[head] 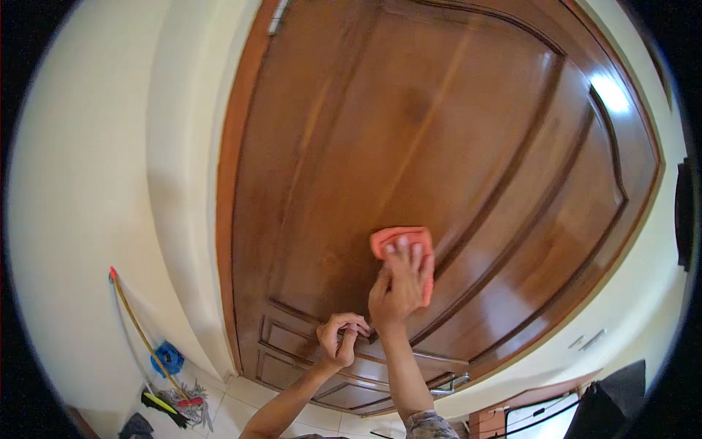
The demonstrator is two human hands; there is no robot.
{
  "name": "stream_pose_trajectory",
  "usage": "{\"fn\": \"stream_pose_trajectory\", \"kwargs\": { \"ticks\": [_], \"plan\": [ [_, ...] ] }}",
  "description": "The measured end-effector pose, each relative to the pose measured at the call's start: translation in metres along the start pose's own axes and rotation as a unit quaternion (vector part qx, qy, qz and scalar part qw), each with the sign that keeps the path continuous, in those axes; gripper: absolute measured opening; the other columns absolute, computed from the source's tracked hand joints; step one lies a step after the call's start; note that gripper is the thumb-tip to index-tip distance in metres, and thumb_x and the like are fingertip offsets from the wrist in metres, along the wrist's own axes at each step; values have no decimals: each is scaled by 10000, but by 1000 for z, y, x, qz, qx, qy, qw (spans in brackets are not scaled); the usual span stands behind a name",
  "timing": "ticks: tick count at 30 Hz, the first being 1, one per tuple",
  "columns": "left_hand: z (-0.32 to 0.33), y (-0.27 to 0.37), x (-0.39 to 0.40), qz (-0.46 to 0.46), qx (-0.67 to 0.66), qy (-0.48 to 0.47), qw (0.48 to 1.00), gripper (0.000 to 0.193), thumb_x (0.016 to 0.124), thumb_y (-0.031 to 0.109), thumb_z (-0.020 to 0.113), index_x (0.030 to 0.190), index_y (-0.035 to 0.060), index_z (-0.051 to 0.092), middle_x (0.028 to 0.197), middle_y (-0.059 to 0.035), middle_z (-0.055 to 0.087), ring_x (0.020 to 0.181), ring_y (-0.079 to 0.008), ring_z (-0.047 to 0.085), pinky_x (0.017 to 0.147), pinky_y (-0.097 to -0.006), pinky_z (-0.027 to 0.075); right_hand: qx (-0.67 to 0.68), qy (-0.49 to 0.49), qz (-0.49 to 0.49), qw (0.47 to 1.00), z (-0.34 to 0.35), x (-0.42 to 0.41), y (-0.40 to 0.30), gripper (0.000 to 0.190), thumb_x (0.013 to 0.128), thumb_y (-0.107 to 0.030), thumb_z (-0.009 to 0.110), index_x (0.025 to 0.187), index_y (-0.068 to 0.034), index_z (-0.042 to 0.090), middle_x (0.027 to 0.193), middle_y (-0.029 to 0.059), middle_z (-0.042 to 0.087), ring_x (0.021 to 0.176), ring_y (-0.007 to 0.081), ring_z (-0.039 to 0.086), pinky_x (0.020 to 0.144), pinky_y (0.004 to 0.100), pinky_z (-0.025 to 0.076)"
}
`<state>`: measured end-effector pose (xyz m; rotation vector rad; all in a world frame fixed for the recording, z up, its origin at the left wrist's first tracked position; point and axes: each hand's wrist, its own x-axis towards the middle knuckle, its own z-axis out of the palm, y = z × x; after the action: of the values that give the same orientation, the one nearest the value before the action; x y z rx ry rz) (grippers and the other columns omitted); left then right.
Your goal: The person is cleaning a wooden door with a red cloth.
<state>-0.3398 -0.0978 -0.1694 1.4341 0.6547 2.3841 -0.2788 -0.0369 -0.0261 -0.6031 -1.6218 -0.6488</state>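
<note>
A tall brown wooden door [417,153] with carved mouldings and a glossy finish fills the middle of the head view. My right hand [399,291] presses a folded orange-red cloth [422,238] flat against the door's large panel, fingers spread over it. Lower and to the left, my left hand [343,337] is raised close to the door with its fingers curled at the moulding; no object shows in it, and whether it touches the wood is hard to tell. A metal door handle [452,384] sits at the lower right.
A mop [192,403], a broom [164,406] and a blue object [167,359] stand at the lower left by the cream wall [98,164]. Pale floor tiles [241,390] lie below the door. Dark fabric [614,400] and a wooden-framed opening [488,420] appear at the lower right.
</note>
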Motion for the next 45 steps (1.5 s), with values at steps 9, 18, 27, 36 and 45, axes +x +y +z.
{"fn": "stream_pose_trajectory", "kwargs": {
  "ticks": [9, 18, 27, 36, 45],
  "plan": [
    [-39, 19, 19, -27, -60, 94, 993, 100, 1132, 51, 511, 1210, 19, 565, 950, -155, 752, 748, -183, 735, 685, -281, 528, 45, -76, -92, 992, 57, 55, -63, 361, 1029, 49, 666, 1355, -76, 759, 1477, 129, 738, 1479, 359, 619, 1313, 585, 357],
    [-80, 27, 22, -49, -29, 142, 988, 89, 1130, 55, 516, 1188, 28, 577, 915, -133, 748, 741, -162, 716, 658, -276, 503, 134, -125, -156, 970, 136, 42, -138, 494, 1027, 13, 601, 1518, -22, 627, 1662, 138, 582, 1601, 333, 482, 1331, 612, 317],
    [-125, 47, 36, -9, -6, 199, 980, 118, 1121, 72, 496, 1161, 43, 604, 853, -94, 726, 679, -143, 685, 618, -264, 479, -50, -275, -274, 920, 93, 55, -149, 679, 993, -130, 599, 1664, -79, 510, 1748, 63, 492, 1632, 237, 435, 1382, 548, 237],
    [-145, 43, 39, -29, -47, 226, 973, 148, 1115, 53, 515, 1137, 32, 660, 849, -66, 732, 716, -134, 714, 629, -252, 477, -139, -185, -305, 924, 97, 131, -131, 669, 1029, -175, 547, 1692, -117, 477, 1782, 48, 439, 1664, 221, 365, 1392, 535, 198],
    [-156, 36, 14, -88, -66, 264, 958, 153, 1111, 74, 516, 1097, 38, 665, 869, -58, 722, 707, -138, 702, 634, -256, 475, 0, -315, -435, 843, 122, 46, -136, 638, 1030, -222, 576, 1663, -152, 530, 1753, -13, 483, 1649, 196, 385, 1374, 552, 241]
  ]
}}
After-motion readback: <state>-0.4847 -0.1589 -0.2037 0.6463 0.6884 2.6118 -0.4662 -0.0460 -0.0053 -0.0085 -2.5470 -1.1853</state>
